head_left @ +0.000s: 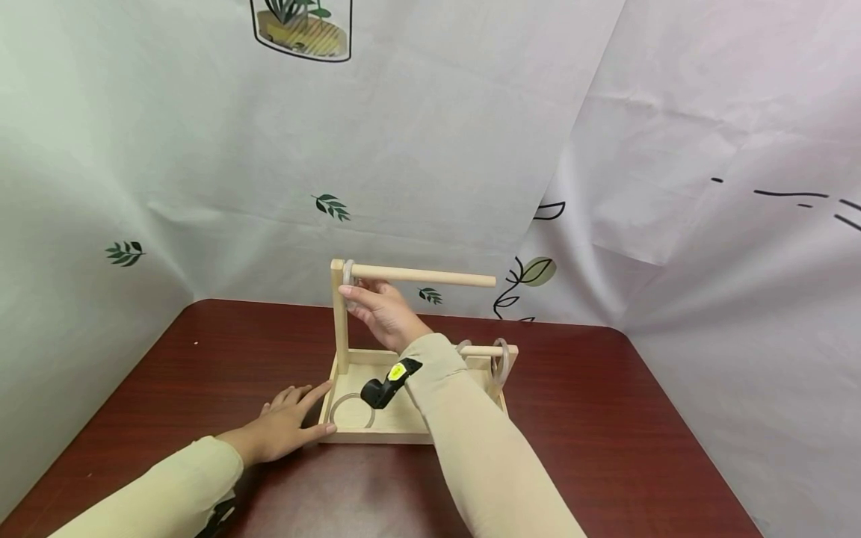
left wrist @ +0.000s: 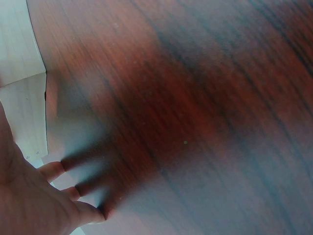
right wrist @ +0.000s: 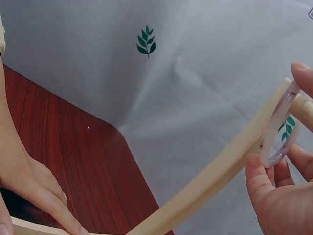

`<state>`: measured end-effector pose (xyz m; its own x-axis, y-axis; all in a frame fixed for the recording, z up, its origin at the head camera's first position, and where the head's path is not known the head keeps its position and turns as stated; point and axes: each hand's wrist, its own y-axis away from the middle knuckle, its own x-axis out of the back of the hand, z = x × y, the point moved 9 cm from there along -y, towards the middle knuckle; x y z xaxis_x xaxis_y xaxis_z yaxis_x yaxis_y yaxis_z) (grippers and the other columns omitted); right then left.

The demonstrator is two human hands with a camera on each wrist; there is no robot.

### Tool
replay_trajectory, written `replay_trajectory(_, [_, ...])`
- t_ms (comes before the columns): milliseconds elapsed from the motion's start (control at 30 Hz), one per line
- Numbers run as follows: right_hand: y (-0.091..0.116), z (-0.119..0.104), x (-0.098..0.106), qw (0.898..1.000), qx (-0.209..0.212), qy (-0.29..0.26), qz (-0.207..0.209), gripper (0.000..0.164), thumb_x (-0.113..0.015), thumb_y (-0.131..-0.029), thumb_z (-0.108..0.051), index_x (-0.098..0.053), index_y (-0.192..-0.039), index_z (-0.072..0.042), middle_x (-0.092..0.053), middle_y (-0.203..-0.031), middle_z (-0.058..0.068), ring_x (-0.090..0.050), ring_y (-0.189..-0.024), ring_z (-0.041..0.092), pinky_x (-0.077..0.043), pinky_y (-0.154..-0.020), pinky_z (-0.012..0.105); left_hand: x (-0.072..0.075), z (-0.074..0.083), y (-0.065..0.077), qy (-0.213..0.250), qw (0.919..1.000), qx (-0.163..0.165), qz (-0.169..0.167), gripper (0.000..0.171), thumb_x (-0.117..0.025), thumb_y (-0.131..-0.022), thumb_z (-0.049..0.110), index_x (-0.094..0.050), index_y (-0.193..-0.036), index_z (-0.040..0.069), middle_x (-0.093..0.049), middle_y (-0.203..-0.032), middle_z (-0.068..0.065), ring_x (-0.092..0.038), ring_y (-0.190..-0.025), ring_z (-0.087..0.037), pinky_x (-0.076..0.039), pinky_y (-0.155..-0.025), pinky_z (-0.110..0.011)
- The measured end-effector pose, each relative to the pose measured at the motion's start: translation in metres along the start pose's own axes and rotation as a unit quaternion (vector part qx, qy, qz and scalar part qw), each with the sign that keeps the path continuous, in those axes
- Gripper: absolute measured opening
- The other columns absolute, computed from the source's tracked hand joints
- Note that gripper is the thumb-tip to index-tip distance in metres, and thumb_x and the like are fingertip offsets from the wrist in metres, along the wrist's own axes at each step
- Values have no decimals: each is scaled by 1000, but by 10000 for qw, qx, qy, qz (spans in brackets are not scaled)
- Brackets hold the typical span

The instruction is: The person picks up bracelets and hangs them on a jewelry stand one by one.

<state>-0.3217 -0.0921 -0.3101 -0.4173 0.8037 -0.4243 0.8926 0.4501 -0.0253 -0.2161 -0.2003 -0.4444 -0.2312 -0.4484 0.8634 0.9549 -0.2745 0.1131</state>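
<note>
Seating a clear ring on the dowel just above the right grip, which pinches it, seems underway; left grip, below-left, touches the tray unclenched. Next probably calls for release.

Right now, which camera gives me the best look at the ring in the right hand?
The right wrist view: it shows the ring close up as an open loop, held by the right hand. The head view shows it small and nearly edge-on beside the upright post. The left wrist view does not show it.
</note>
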Motion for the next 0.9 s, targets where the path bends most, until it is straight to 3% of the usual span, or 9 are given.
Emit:
replay_trajectory(433, [-1,2,2,9997,-195,-8,136,30,-58,-91,5,-54,-118,-6,-50,-106,1,-56,-97,12,-41,-103,37,-1,-1,-1,-2,10000,5,-35,79,-56,-90,59,-29,-152,20,-36,-142,-31,-26,-131,-59,-22,-92,-78])
replay_trajectory(900, [-1,5,3,9993,-277,-54,244,39,-58,-91,6,-50,-127,-5,-47,-113,2,-55,-100,13,-40,-104,38,0,0,0,-30,10000,-43,28,79,-56,-90,59,-30,-152,19,-37,-141,-30,-28,-130,-58,-23,-92,-78])
